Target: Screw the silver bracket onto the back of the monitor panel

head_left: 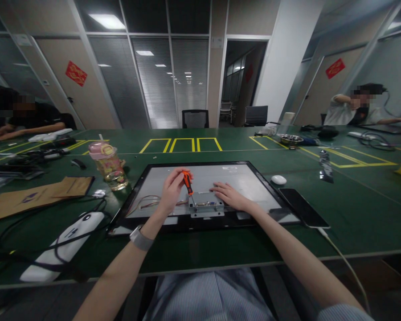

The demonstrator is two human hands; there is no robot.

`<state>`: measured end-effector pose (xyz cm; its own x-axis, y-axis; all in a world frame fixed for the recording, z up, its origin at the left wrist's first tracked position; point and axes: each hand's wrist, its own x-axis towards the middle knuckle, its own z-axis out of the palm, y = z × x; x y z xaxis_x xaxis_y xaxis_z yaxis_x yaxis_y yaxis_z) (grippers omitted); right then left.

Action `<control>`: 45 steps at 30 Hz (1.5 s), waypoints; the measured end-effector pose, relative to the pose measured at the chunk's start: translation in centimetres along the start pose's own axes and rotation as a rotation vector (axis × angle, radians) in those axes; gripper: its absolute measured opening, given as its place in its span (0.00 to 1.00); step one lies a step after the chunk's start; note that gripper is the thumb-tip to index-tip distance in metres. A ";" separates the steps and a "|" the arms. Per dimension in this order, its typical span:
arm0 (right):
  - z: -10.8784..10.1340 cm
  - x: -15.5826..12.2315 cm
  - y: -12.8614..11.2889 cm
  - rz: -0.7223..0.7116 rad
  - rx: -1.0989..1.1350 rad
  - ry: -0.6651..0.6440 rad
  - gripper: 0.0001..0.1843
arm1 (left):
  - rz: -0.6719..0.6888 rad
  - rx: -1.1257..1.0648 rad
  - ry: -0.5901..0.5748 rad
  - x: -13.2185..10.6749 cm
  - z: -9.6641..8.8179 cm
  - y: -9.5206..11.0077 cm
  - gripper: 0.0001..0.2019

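Note:
My left hand [172, 189] is closed around the handle of an orange and black screwdriver [187, 182]. The screwdriver tilts, its shaft pointing down at the left end of a metal bracket [207, 208] with connector ports on its front. Whether the tip touches a screw is too small to tell. The bracket sits on the grey back of a flat display panel [243, 180] with a black frame, lying on the table. My right hand [232, 196] rests with fingers stretched out at the bracket's right side. Thin wires [147, 201] lie on the panel left of the bracket.
Right of the panel are a phone [304, 207] on a charging cable and a white earbud case [278, 179]. On the left stand a pink-lidded bottle [108, 165], a brown paper bag [36, 196] and a white device [65, 245] crossed by black cables. Other people sit at both sides.

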<state>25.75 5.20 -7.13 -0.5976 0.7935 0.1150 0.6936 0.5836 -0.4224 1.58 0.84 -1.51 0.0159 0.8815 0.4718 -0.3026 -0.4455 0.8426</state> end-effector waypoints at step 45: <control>0.0 0.0 0.2 -0.003 -0.009 -0.009 0.27 | 0.333 0.654 -0.052 -1.2 0.4 1.2 0.16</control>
<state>25.86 5.34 -7.25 -0.6032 0.7902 0.1083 0.6954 0.5875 -0.4139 1.58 -0.80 -0.91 0.0725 0.6818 0.7280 0.3311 -0.7050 0.6272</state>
